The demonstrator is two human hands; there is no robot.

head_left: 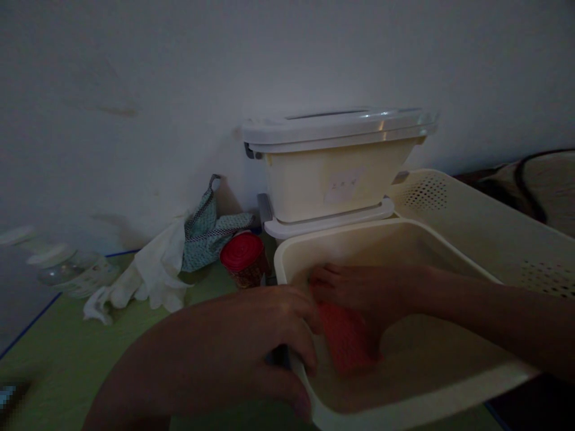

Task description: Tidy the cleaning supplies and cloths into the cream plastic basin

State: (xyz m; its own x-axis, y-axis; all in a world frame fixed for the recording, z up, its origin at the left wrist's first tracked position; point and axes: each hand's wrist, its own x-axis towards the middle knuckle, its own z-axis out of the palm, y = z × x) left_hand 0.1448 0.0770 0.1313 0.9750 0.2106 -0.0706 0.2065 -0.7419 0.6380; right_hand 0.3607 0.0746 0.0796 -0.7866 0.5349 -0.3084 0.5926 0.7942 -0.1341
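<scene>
- Head view: a red cloth (348,341) lies inside a cream tub (350,234), by its left inner wall.
- The person's right hand (354,293) is on that cloth; whether its grip is clamped or merely pressing, I cannot tell.
- Left hand (274,329): grip clamped on the tub's left rim, thumb low on the outer side.
- Progress, in my judgement: handling is under way, with tub steadied and cloth in place inside. Cloth not yet released. How much of the tub's inside has been covered cannot be established.
- Behind the tub: a lidded storage box (305,179) bearing a small label, on another white lid. A perforated basket (489,221) stands just beside, to the right.
- On the green bench (58,341), leftward: red-lidded cup (245,251), teal looped cloth (200,239), white gloves (157,269), pump bottle (81,278).
- Obstructions: right hand and forearm hide part of the cloth and interior; box and basket probably restrict shifting the tub backward. Lighting is dim.
</scene>
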